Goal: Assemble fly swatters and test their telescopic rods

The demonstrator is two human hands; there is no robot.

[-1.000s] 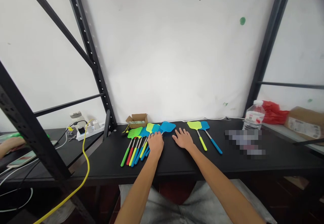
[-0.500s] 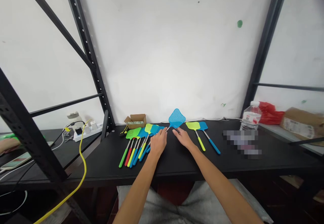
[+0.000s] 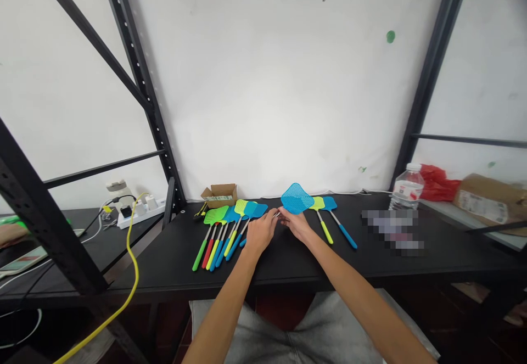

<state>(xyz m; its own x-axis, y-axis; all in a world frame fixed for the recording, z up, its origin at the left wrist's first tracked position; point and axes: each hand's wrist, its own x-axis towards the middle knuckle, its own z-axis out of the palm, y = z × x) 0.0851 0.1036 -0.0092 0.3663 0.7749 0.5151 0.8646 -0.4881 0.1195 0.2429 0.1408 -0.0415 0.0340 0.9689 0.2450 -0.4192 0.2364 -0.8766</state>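
Note:
A blue fly swatter [image 3: 297, 198] is raised over the black table, its mesh head tilted up to the right. My left hand [image 3: 260, 231] is closed around its metal shaft. My right hand [image 3: 295, 224] has its fingers closed on the shaft just below the head. To the left lies a fanned row of swatters, including a green one [image 3: 200, 255], a red one [image 3: 208, 256] and several blue and yellow ones. On the right lie a yellow swatter [image 3: 326, 232] and a blue-handled swatter [image 3: 348, 236]. My fingertips partly hide the shaft.
An open cardboard box [image 3: 220, 195] stands against the wall behind the row. A water bottle [image 3: 407, 187], a red plastic bag [image 3: 438, 183] and a brown package [image 3: 492, 199] are at right. A power strip [image 3: 142, 214] and a yellow cable [image 3: 134, 276] lie left, beside a shelf post.
The blue swatter's head has swung right and tilted, now overlapping the yellow swatter's head. My left hand has shifted slightly right, and my right hand has closed in on the shaft.

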